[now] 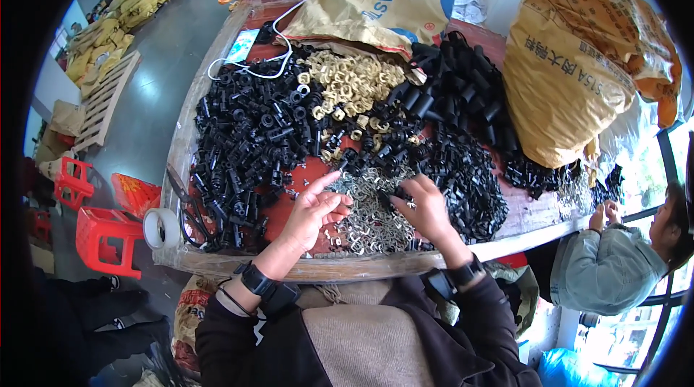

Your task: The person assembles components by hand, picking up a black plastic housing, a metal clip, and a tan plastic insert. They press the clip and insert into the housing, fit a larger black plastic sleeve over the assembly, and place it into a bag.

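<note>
While both bare hands hang over the near side of the red tabletop (278, 229), the left hand (312, 213) is half curled, its palm turned inward, its index finger reaching forward and its thumb lying close to the other fingers. Whether it pinches some small piece cannot be told. Across from it, well apart, the right hand (428, 212) bends its fingers and thumb downward around a small dark part (396, 197); whether they grip it or merely pass in front of it is unclear.

Below and between the hands lies the heap of silver metal clips (372, 222), spread close to the table's wooden edge (347, 268). Black plastic fittings (242, 130) are piled on the left, cream plastic rings (347, 79) lie beyond the clips, small black pieces (466, 184) sit just right of the right hand, and black cylindrical sleeves (470, 87) lie farther back.

The step in hand appears to be fine, two-handed fingering of loose small parts, with the supplies heaped within reach. As a judgement, the next move calls for a light fingertip hold on a single piece and a steady turn to the angle wanted, since the clips look likely to tangle and the dark parts to blend together.
</note>
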A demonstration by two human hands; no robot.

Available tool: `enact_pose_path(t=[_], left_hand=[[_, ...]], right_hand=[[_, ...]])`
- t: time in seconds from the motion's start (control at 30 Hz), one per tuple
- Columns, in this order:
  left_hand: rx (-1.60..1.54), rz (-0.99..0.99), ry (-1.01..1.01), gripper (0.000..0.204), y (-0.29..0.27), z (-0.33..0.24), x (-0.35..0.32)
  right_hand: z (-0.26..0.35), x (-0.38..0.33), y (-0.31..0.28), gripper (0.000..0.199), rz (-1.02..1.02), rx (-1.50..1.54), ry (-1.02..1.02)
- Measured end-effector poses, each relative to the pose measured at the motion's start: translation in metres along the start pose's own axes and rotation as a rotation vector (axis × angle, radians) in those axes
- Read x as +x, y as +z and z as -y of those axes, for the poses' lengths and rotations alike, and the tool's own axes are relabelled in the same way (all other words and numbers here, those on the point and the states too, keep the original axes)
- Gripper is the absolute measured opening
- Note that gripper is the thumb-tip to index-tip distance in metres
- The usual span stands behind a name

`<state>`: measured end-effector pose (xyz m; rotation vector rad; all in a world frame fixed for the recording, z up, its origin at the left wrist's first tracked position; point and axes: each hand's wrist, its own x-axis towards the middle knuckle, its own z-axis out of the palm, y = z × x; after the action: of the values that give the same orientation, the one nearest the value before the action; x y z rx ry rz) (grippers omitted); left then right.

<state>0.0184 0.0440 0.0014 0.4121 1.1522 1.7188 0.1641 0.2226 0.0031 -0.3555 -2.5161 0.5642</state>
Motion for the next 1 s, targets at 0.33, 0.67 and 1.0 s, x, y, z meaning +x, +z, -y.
enact_pose_path(t=[0.33, 0.67, 1.0], left_hand=[[0.071, -0.13, 0.12, 0.037, -0.023, 0.004, 0.004], [0.032, -0.054, 0.204, 0.021, -0.03, 0.001, 0.006], [0.122, 0.109, 0.218, 0.019, -0.018, -0.008, -0.005]], right_hand=[[-0.002, 0.046, 0.083, 0.02, 0.127, -0.221, -0.149], [0.031, 0.033, 0.043, 0.019, 0.21, 0.38, -0.169], [0.03, 0.02, 0.025, 0.029, 0.354, 0.912, 0.031]])
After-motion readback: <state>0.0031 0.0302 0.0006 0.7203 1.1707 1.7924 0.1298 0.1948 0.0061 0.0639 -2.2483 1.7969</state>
